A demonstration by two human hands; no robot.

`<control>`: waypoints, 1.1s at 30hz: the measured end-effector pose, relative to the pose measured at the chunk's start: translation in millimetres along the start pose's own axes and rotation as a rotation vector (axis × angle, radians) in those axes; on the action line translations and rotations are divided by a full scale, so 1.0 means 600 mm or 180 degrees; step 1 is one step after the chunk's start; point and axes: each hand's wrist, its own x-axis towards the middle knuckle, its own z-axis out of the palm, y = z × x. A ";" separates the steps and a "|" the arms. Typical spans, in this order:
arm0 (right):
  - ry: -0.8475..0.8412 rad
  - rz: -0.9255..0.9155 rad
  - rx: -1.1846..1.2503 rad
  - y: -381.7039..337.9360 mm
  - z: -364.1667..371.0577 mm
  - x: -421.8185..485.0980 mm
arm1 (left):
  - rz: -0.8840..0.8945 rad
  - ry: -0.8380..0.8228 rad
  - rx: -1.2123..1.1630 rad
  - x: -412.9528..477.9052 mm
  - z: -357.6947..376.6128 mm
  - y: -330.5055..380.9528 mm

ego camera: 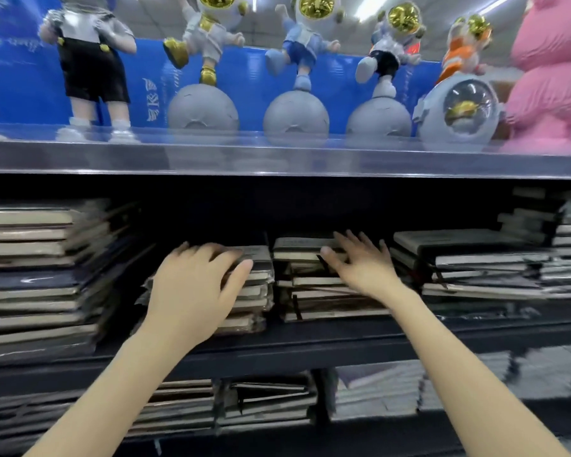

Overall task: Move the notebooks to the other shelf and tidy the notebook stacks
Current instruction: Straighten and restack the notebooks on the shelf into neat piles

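Observation:
Two short stacks of dark-covered notebooks stand side by side in the middle of the middle shelf (310, 344). My left hand (195, 285) lies over the top front of the left stack (254, 291), fingers curled over its top notebook and thumb against the front edge. My right hand (360, 262) rests with spread, straight fingers on the top of the right stack (310, 291), thumb at its front edge. The picture is blurred by motion.
A tall notebook stack (37, 275) fills the shelf's left end, and more stacks (475, 262) lie to the right. The lower shelf holds further notebooks (261, 404). Astronaut figurines (297, 77) and a pink plush (551, 70) stand on the shelf above, close overhead.

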 end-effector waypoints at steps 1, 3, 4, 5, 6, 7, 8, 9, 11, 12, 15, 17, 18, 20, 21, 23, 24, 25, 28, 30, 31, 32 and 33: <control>-0.0287 -0.0033 -0.0032 0.008 -0.004 0.011 | 0.0013 0.0014 0.0020 0.000 -0.001 0.002; -0.0516 -0.0114 0.0097 0.012 -0.005 0.019 | 0.0007 0.0033 0.0033 0.000 -0.002 0.006; -0.0436 -0.0147 0.0176 0.013 -0.004 0.016 | 0.0000 0.0047 0.0035 -0.001 -0.002 0.007; -0.0276 -0.0208 0.0213 0.014 -0.001 0.010 | -0.0008 0.0056 0.0038 -0.003 -0.001 0.008; -0.0078 -0.0293 0.0219 0.017 0.001 -0.001 | -0.0015 0.0053 0.0037 -0.004 -0.001 0.009; 0.0131 -0.0383 0.0251 0.021 0.003 -0.014 | -0.0012 0.0043 0.0029 -0.005 0.000 0.009; 0.0353 -0.0480 0.0292 0.026 0.003 -0.029 | -0.0007 0.0042 0.0016 -0.006 0.001 0.008; 0.0521 -0.0581 0.0308 0.032 0.002 -0.042 | -0.0010 0.0055 -0.0001 -0.007 0.002 0.007; 0.0698 -0.0751 0.0290 0.044 0.000 -0.060 | -0.0012 0.0093 -0.0008 -0.007 0.003 0.006; 0.0774 -0.0817 0.0294 0.048 0.000 -0.064 | -0.0014 0.0121 0.0001 -0.007 0.004 0.006; 0.1076 -0.0910 0.0572 0.055 0.000 -0.075 | 0.0025 0.0200 0.0017 -0.009 0.006 0.006; 0.1196 -0.0938 0.0799 0.057 -0.001 -0.087 | 0.0042 0.0247 0.0003 -0.011 0.007 0.004; 0.1265 -0.0981 0.0898 0.059 -0.002 -0.094 | 0.0036 0.0269 0.0000 -0.011 0.007 0.004; 0.1337 -0.1026 0.1156 0.062 -0.005 -0.109 | 0.0005 0.0315 -0.0008 -0.011 0.008 0.006; 0.1360 -0.1035 0.1282 0.064 -0.008 -0.116 | -0.0015 0.0325 -0.0020 -0.011 0.009 0.008; 0.1519 -0.1088 0.1399 0.065 -0.014 -0.126 | -0.0017 0.0292 -0.0040 -0.011 0.008 0.013; 0.1661 -0.1153 0.1419 0.065 -0.018 -0.128 | 0.0002 0.0261 -0.0036 -0.012 0.008 0.014; 0.1811 -0.1214 0.1466 0.064 -0.022 -0.130 | 0.0033 0.0237 -0.0028 -0.014 0.008 0.015; 0.2164 -0.1179 0.1836 0.057 -0.037 -0.130 | 0.0092 0.0247 -0.0104 -0.019 0.005 0.010; 0.2306 -0.1152 0.2097 0.043 -0.045 -0.130 | 0.0064 0.0360 -0.0198 -0.026 0.003 0.001; 0.2369 -0.1203 0.2196 0.032 -0.047 -0.131 | 0.0035 0.0453 -0.0231 -0.031 0.001 -0.004; 0.2424 -0.1296 0.2260 0.018 -0.048 -0.131 | -0.0022 0.0573 -0.0267 -0.037 0.000 -0.009; 0.2463 -0.1411 0.2298 0.001 -0.047 -0.130 | -0.0124 0.0739 -0.0329 -0.044 -0.003 -0.014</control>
